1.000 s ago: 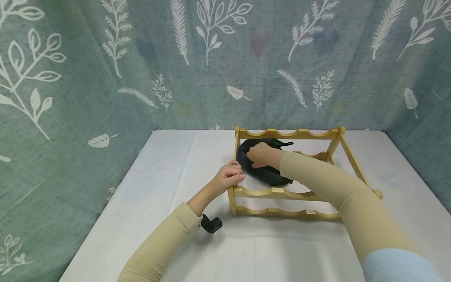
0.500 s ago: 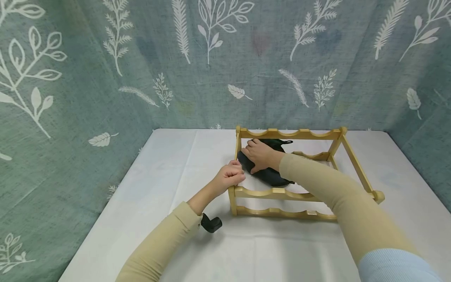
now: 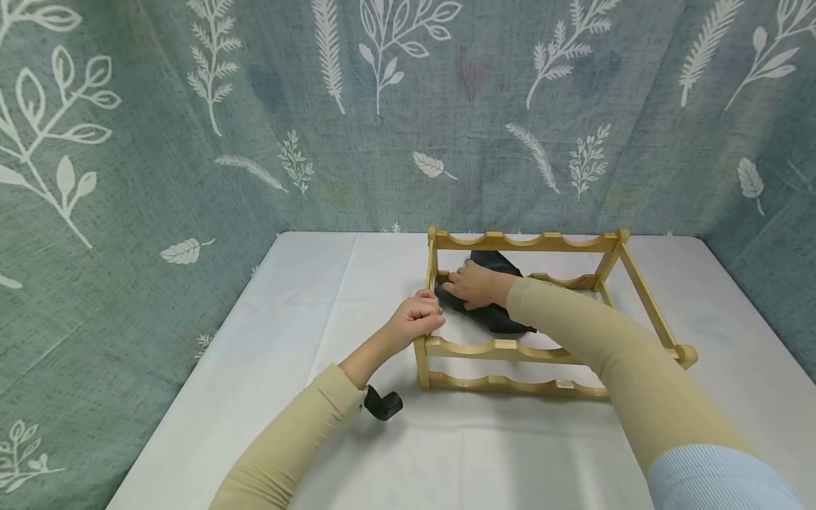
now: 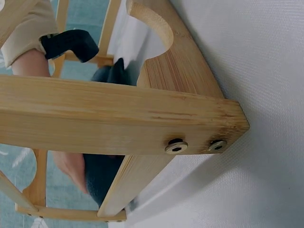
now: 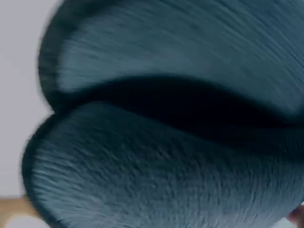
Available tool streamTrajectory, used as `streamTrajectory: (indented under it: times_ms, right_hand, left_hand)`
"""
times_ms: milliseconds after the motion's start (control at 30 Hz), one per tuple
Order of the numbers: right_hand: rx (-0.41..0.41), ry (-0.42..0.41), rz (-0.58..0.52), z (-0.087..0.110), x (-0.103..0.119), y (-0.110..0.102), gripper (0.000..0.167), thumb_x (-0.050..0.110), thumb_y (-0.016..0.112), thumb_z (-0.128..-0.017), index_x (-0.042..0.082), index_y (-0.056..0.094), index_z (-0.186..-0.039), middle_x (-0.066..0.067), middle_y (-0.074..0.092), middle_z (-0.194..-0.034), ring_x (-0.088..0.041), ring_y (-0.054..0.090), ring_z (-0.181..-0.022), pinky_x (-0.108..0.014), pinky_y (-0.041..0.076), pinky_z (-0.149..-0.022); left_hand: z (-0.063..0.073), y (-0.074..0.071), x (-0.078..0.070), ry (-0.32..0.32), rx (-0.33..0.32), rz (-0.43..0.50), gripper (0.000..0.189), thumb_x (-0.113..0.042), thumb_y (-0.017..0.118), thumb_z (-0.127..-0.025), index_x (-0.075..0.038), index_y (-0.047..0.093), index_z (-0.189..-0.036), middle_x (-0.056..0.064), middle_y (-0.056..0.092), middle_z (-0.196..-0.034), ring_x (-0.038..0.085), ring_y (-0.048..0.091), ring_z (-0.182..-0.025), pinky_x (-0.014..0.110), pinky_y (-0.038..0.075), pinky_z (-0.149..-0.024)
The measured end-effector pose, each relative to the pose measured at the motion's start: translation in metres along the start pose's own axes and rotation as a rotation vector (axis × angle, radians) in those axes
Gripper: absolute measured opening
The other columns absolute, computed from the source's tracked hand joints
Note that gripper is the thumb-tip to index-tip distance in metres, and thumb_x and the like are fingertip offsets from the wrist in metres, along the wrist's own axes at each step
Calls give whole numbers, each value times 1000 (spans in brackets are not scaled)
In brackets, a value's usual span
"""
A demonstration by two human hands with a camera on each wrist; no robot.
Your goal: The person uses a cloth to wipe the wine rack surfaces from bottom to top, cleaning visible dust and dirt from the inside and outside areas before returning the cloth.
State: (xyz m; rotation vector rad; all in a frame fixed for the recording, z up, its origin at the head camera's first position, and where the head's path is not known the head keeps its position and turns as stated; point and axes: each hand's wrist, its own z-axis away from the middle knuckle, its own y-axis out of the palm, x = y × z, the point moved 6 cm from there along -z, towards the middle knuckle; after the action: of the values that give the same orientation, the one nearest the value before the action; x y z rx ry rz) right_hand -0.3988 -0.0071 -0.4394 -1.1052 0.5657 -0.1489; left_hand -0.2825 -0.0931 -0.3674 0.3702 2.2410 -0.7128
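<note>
My left hand (image 3: 414,320) grips the near left end of a wooden wine rack (image 3: 500,348) with scalloped rails. Inside the rack's left half lies a dark, soft U-shaped neck pillow (image 3: 499,320). My right hand (image 3: 477,285) reaches down between the rails and holds the pillow's bend, its fingers partly hidden. In the right wrist view the pillow (image 5: 142,166) fills most of the picture as two plush, rounded lobes with a dark fold between them. A wooden bar (image 4: 118,116) with two bolts crosses the left wrist view, and the pillow (image 4: 102,175) shows behind it.
A white cloth covers the table (image 3: 357,453). Green-grey leaf-patterned fabric (image 3: 382,177) hangs at the back and sides. A black wrist-camera mount (image 3: 384,406) juts out from the left sleeve.
My right hand has shifted on the pillow, and the pillow's bend has tipped down and to the right. Its looped end is now out of sight. My left hand keeps its place on the rack.
</note>
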Motion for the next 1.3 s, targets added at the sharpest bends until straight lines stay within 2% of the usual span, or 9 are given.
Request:
streamTrajectory:
  times_ms: [133, 333, 433, 600, 767, 967, 1100, 1167, 1300]
  right_hand:
    - [52, 7, -168, 4, -2, 0, 53, 29, 60, -88, 8, 40, -133, -16, 48, -127, -31, 53, -108, -42, 44, -91]
    - [182, 107, -326, 20, -6, 7, 94, 53, 62, -80, 12, 10, -147, -16, 25, -145, -35, 36, -125, -43, 40, -96]
    - [211, 136, -358, 26, -7, 13, 103, 49, 66, -78, 15, -2, -148, -16, 20, -147, -36, 37, -125, -43, 41, -95]
    - [141, 141, -426, 31, -11, 15, 89, 21, 68, -83, 7, 7, -147, -17, 48, -127, -29, 56, -99, -37, 47, -80]
    - [66, 153, -425, 39, -16, 12, 63, 19, 66, -83, 3, 38, -137, -14, 61, -112, -31, 55, -102, -41, 44, -88]
    - [-74, -41, -341, 49, 2, 2, 44, 29, 68, -77, 6, 62, -114, -8, 58, -114, -26, 47, -103, -42, 38, -91]
    - [-34, -201, -391, 54, 24, -3, 50, 34, 66, -80, 3, 59, -118, -13, 45, -132, -34, 36, -125, -50, 27, -104]
    - [15, -225, -430, 55, 30, -4, 51, 32, 64, -82, 2, 56, -122, -13, 46, -133, -33, 37, -126, -50, 24, -106]
    - [120, -160, -675, 53, 26, 2, 41, 23, 64, -80, 6, 58, -116, -7, 61, -105, -22, 56, -94, -36, 43, -87]
  left_hand:
    - [-4, 2, -14, 7, 14, 6, 36, 20, 45, -77, -2, 37, -49, 10, 31, -51, 18, 31, -52, 30, 25, -79]
    - [-7, 1, -27, 8, 11, -7, 35, 21, 45, -76, 0, 36, -49, 11, 31, -51, 20, 31, -52, 29, 26, -80]
    - [-7, 0, -28, 7, 11, -8, 34, 21, 45, -76, 0, 36, -49, 11, 30, -51, 20, 31, -52, 28, 27, -82]
    - [-7, 0, -25, -8, 12, -1, 34, 20, 45, -77, 1, 36, -50, 12, 29, -51, 20, 30, -52, 28, 27, -83]
    - [-7, 1, -26, -18, 3, 1, 34, 20, 46, -77, 2, 36, -49, 14, 30, -51, 21, 31, -52, 28, 26, -81]
    - [-6, 1, -26, 6, 2, -3, 33, 20, 46, -76, 1, 37, -50, 12, 30, -51, 20, 33, -54, 30, 25, -77]
    - [-6, 1, -26, 32, 4, -12, 34, 21, 45, -75, 0, 37, -49, 11, 30, -51, 20, 32, -54, 30, 25, -77]
    - [-6, 1, -26, 31, 4, -10, 34, 21, 45, -75, 1, 36, -49, 11, 30, -51, 20, 32, -54, 29, 25, -77]
    - [-6, 2, -26, 15, 6, -6, 35, 22, 45, -75, 1, 36, -49, 12, 29, -51, 21, 31, -54, 31, 24, -77]
